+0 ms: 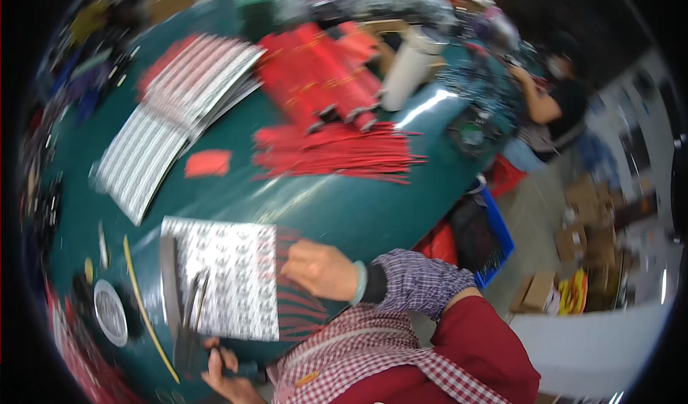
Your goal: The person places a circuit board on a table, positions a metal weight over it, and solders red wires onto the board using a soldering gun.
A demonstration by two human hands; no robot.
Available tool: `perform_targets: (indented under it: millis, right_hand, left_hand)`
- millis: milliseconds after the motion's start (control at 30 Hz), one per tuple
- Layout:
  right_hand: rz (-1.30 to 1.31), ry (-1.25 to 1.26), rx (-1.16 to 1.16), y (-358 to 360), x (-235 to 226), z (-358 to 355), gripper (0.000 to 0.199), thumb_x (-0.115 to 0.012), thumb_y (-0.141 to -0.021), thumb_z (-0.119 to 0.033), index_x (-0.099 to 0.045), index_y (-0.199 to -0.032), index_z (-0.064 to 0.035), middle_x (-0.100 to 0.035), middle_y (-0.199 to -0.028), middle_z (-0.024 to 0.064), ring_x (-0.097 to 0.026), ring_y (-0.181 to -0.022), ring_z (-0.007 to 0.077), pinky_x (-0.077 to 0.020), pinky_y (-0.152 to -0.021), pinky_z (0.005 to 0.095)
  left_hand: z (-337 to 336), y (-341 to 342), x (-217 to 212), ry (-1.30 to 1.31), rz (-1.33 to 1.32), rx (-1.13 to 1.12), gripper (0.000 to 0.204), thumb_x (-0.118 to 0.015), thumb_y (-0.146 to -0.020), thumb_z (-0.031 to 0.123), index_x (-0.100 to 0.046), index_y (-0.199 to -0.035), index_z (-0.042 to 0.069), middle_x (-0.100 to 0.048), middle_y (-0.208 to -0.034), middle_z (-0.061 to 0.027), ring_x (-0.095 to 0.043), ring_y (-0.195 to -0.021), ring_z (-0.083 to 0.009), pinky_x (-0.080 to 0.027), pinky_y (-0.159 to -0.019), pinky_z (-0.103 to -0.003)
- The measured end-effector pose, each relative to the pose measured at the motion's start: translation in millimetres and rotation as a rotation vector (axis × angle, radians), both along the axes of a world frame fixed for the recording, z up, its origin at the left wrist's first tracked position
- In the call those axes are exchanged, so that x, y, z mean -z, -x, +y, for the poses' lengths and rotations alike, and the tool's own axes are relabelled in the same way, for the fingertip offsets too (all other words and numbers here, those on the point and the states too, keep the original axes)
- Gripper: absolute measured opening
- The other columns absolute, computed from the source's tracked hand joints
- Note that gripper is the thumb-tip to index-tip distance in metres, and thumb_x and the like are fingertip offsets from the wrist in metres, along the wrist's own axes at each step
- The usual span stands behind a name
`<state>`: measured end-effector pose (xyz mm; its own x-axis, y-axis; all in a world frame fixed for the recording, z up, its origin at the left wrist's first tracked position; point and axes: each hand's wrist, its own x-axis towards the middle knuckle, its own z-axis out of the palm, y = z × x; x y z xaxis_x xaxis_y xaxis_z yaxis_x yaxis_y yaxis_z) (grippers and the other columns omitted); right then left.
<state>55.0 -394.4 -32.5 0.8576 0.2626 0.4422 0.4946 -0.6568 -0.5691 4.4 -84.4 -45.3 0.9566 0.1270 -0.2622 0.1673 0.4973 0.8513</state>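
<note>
A black-and-white patterned sheet [226,275] lies on the dark green table [344,210] in front of me. My right hand [319,268], with a pale green bangle on the wrist, grips the sheet's right edge with curled fingers, over red-striped sheets [304,314] lying beneath it. My left hand [223,375] is at the table's near edge, closed around the dark handle of a long black tool [188,311] that lies across the sheet's left part. Motion blur hides the tool's tip.
Farther back lie a bundle of red strips [337,153], red boxes [322,74], striped sheets [172,117], a small red card [208,164] and a white roll [410,70]. A round metal disc [111,312] and yellow stick [147,311] lie left. Another person [555,99] sits far right; blue crate [498,235], cardboard boxes [580,239] on the floor.
</note>
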Motion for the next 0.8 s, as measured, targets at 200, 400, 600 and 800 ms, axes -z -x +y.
perform_targets:
  millis: [200,400,600,800]
  right_hand:
    - [0.047,-0.095,0.004,3,18,-5,0.011,-0.066,-0.079,-0.01,-0.06,-0.087,-0.0062,-0.051,-0.085,0.0077,-0.057,-0.082,0.0259,-0.0491,-0.066,0.0372]
    - [0.064,-0.227,0.003,7,25,-5,0.013,-0.066,-0.08,-0.01,-0.057,-0.086,-0.0042,-0.049,-0.084,0.0087,-0.056,-0.081,0.0274,-0.0479,-0.066,0.0388]
    - [0.089,-0.276,-0.049,4,29,-1,0.013,-0.065,-0.082,-0.009,-0.054,-0.087,-0.0035,-0.048,-0.087,0.01,-0.054,-0.082,0.0287,-0.0468,-0.067,0.0406]
    - [0.063,-0.272,-0.053,6,31,-3,0.015,-0.065,-0.081,-0.008,-0.053,-0.088,-0.0031,-0.046,-0.087,0.01,-0.053,-0.082,0.0288,-0.0461,-0.066,0.0409]
  left_hand:
    - [-23,4,-14,-0.177,0.065,-0.156,0.019,-0.062,-0.089,0.018,-0.059,-0.08,0.002,-0.043,-0.063,0.0001,-0.037,-0.056,-0.0115,-0.03,-0.056,-0.027]
    - [55,3,21,-0.105,0.385,0.244,0.029,-0.057,-0.096,0.036,-0.054,-0.083,0.011,-0.044,-0.081,0.0014,-0.04,-0.064,-0.0121,-0.035,-0.067,-0.026]
    - [58,-17,34,-0.094,0.336,0.231,0.024,-0.057,-0.094,0.032,-0.055,-0.088,0.008,-0.047,-0.08,0.0001,-0.04,-0.063,-0.0117,-0.035,-0.065,-0.025]
    - [31,-16,16,-0.068,0.292,0.179,0.022,-0.056,-0.091,0.027,-0.056,-0.094,0.006,-0.049,-0.079,-0.0015,-0.042,-0.063,-0.0113,-0.035,-0.062,-0.024]
